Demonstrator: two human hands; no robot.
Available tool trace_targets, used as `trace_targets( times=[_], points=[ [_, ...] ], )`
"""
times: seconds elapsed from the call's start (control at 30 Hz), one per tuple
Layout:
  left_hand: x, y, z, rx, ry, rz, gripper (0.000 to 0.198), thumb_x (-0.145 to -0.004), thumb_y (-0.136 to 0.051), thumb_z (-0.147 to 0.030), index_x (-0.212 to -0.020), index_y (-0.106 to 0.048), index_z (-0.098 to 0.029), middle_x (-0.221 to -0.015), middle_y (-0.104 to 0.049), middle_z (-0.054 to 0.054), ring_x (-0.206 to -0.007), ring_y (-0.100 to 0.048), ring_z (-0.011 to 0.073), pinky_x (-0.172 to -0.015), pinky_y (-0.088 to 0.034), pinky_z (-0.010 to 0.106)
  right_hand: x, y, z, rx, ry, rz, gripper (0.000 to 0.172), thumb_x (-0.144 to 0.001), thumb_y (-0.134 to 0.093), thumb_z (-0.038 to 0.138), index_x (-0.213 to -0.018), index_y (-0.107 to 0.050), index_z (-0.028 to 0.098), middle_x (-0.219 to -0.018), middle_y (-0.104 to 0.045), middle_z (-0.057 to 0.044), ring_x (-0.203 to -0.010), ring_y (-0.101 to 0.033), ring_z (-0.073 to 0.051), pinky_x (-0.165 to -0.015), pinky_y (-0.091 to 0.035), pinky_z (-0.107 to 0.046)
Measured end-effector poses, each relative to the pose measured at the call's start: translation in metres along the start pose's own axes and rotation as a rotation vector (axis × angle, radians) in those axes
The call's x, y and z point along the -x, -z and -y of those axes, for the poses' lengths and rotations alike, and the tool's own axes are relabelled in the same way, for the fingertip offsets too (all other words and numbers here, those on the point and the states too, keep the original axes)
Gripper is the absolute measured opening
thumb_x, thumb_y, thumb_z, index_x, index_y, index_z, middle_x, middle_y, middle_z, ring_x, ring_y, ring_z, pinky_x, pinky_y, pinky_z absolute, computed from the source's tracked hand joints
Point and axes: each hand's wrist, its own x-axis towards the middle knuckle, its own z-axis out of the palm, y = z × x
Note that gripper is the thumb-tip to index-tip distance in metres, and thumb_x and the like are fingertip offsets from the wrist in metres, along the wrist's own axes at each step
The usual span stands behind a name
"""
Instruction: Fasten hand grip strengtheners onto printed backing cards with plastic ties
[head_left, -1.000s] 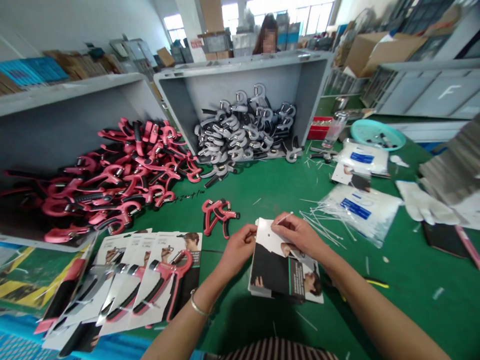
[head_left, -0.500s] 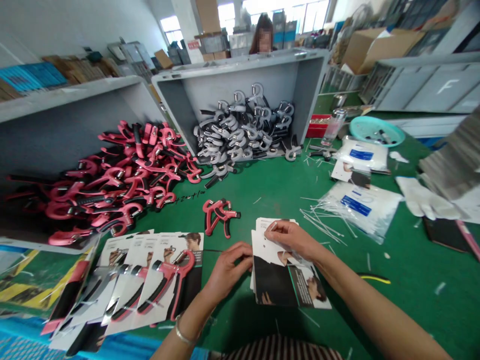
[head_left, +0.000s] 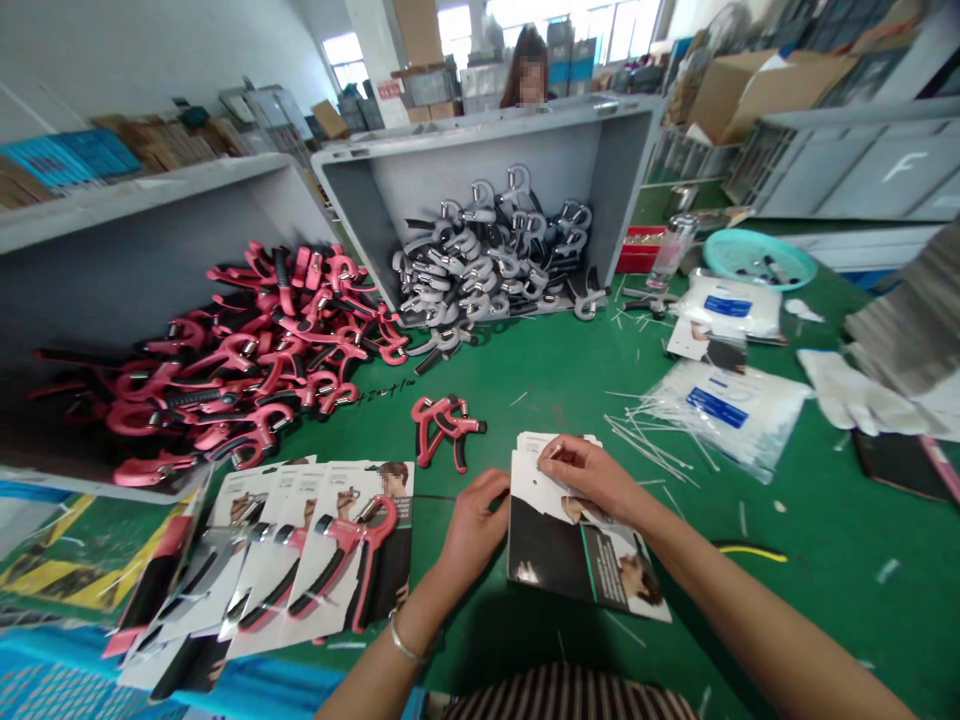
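Observation:
A stack of printed backing cards (head_left: 551, 545) lies in front of me, the top one punched with small holes. My left hand (head_left: 476, 515) has its fingers curled at the stack's left edge, their tips partly hidden. Across the upper part of the top card rests my right hand (head_left: 589, 475), thumb and fingertips pinched near the holes; whatever they pinch is too small to make out. A pink and black hand grip strengthener (head_left: 448, 430) lies just beyond my left hand. To the left, several cards carry mounted hand grips (head_left: 345, 560), overlapping in a row.
Tilted grey bins hold pink grips (head_left: 262, 350) and grey grips (head_left: 480, 260). Loose white cable ties (head_left: 649, 440) and a plastic bag of ties (head_left: 739, 415) lie to the right, near white gloves (head_left: 840, 390) and a turquoise plate (head_left: 757, 258). Another person (head_left: 527, 70) is behind the bins.
The cards under my hands look more squarely stacked, and my left hand has shifted slightly along their left edge. My right hand stays pinched near the holes. The whole view has moved slightly.

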Motion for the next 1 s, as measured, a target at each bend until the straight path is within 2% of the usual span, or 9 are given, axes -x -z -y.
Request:
trace_targets(
  times=[0.23,0.4,0.5,0.67,0.73,0.87,0.93,1.0],
  points=[
    [0.003,0.002,0.000,0.017,0.074,0.048,0.023,-0.089,-0.057,-0.033,-0.089,-0.075,-0.018,-0.078,-0.060,0.003,-0.075,-0.055,0.0172,-0.069,-0.042,0.024,0.001,-0.003,0.000,0.067,0.017,0.007,0.028,-0.083,-0.066,0.045,-0.085,-0.062,0.018,-0.073,-0.055,0.002,-0.064,-0.048,-0.011,-0.059,-0.037,-0.023],
    [0.007,0.005,-0.003,0.079,0.022,0.028,0.022,-0.090,-0.057,-0.032,-0.092,-0.074,-0.019,-0.083,-0.062,0.004,-0.081,-0.057,0.0179,-0.077,-0.044,0.026,0.005,0.000,0.000,0.017,0.008,0.016,0.030,-0.084,-0.064,0.047,-0.091,-0.061,0.019,-0.072,-0.052,0.003,-0.058,-0.043,-0.010,-0.053,-0.034,-0.022],
    [0.007,0.004,-0.002,0.075,0.042,0.037,0.023,-0.090,-0.058,-0.035,-0.090,-0.075,-0.019,-0.081,-0.062,0.004,-0.079,-0.057,0.0180,-0.074,-0.044,0.026,0.008,-0.001,-0.002,0.031,0.051,0.041,0.029,-0.086,-0.061,0.046,-0.095,-0.063,0.018,-0.076,-0.054,0.001,-0.061,-0.046,-0.010,-0.054,-0.036,-0.022],
    [0.008,0.001,-0.001,0.107,0.082,0.091,0.022,-0.088,-0.060,-0.034,-0.087,-0.074,-0.018,-0.082,-0.063,0.005,-0.081,-0.058,0.0187,-0.076,-0.046,0.027,0.010,-0.001,-0.002,0.062,0.047,0.041,0.026,-0.089,-0.058,0.044,-0.095,-0.065,0.020,-0.070,-0.052,0.003,-0.057,-0.045,-0.011,-0.053,-0.039,-0.023],
    [0.010,0.000,-0.001,0.185,0.164,0.046,0.021,-0.084,-0.064,-0.033,-0.097,-0.071,-0.018,-0.087,-0.066,0.005,-0.082,-0.060,0.0186,-0.077,-0.048,0.028,0.011,0.001,-0.003,0.093,0.063,0.087,0.025,-0.090,-0.056,0.042,-0.098,-0.065,0.020,-0.076,-0.055,0.001,-0.061,-0.049,-0.012,-0.058,-0.042,-0.024],
    [0.014,0.004,-0.011,0.414,0.338,-0.012,0.044,-0.081,-0.068,-0.035,-0.120,-0.057,-0.018,-0.095,-0.070,0.007,-0.080,-0.065,0.0182,-0.074,-0.051,0.028,0.016,0.003,-0.006,0.140,0.102,0.250,0.031,-0.086,-0.065,0.037,-0.112,-0.060,0.021,-0.101,-0.061,-0.002,-0.091,-0.058,-0.017,-0.084,-0.047,-0.031],
    [0.016,0.011,-0.020,0.400,0.384,-0.011,0.040,-0.087,-0.061,-0.039,-0.120,-0.058,-0.018,-0.093,-0.070,0.006,-0.081,-0.065,0.0183,-0.073,-0.051,0.027,0.019,-0.001,-0.006,0.148,0.098,0.233,0.037,-0.080,-0.072,0.035,-0.112,-0.058,0.022,-0.103,-0.060,-0.001,-0.095,-0.057,-0.018,-0.088,-0.045,-0.032],
    [0.017,0.018,-0.029,0.372,0.423,-0.015,0.037,-0.092,-0.052,-0.042,-0.120,-0.059,-0.019,-0.091,-0.069,0.005,-0.082,-0.064,0.0183,-0.073,-0.050,0.027,0.021,-0.008,-0.006,0.156,0.097,0.173,0.035,-0.078,-0.075,0.035,-0.106,-0.059,0.022,-0.097,-0.060,0.000,-0.091,-0.057,-0.017,-0.085,-0.045,-0.030]
  ],
)
